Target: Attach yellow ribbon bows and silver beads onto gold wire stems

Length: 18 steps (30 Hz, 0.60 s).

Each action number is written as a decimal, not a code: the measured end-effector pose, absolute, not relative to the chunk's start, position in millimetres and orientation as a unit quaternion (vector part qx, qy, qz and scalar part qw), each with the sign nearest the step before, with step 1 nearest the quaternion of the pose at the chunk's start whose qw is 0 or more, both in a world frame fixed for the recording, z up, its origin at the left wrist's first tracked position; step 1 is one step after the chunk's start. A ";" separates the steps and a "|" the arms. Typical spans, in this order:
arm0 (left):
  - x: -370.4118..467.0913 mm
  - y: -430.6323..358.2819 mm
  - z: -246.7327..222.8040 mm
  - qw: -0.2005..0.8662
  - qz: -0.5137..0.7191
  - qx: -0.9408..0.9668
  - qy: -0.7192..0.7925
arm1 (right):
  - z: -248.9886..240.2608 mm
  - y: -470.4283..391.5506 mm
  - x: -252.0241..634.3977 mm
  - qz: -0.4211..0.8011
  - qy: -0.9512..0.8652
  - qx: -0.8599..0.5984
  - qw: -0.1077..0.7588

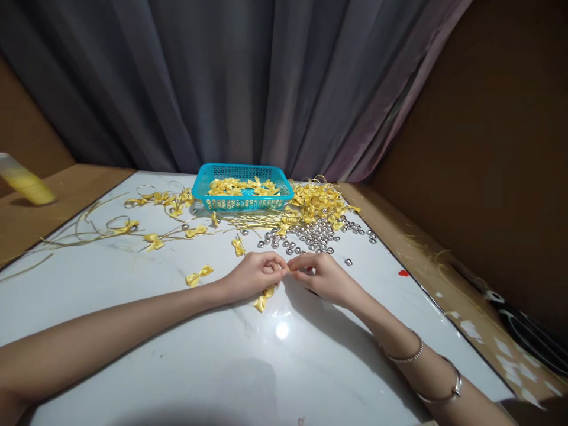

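My left hand (257,276) and my right hand (327,278) meet fingertip to fingertip over the near middle of the white table (199,367). Both are closed in a pinch on a thin yellowish strand, mostly hidden by the fingers. Just below my left fingers shows a yellow satin ribbon bow (261,302); whether it hangs from the hand or lies on the table I cannot tell. Another yellow bow (199,276) lies left of my left wrist. Small silver metal pieces (315,234), perhaps bells, are scattered beyond my right hand.
A turquoise plastic basket (244,203) holds yellow bows at the back. Right of it is a heap of bows (317,201); gold cords (252,220) lie in front. A yellow-filled container (26,183) stands at far left. Black-handled scissors (523,331) lie at right.
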State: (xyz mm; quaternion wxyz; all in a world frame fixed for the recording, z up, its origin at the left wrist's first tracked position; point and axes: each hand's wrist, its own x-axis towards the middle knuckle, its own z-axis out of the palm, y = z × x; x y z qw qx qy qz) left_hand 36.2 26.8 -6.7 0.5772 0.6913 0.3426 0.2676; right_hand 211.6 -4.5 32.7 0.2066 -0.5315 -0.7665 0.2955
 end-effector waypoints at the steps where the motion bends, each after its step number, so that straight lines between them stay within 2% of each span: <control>1: 36.6 27.7 -5.7 0.611 0.261 0.666 0.339 | 34.6 -4.1 212.7 0.318 -0.760 -0.531 0.200; 6: 36.4 31.4 1.3 0.729 0.210 0.572 0.312 | 40.1 -3.7 214.2 0.367 -0.749 -0.518 0.189; 11: 33.3 36.6 4.7 0.778 0.153 0.544 0.274 | 39.2 -4.7 212.2 0.340 -0.772 -0.499 0.200; 18: 35.1 36.7 4.6 0.783 0.168 0.518 0.301 | 43.7 -6.9 226.9 0.195 -0.804 -0.518 0.217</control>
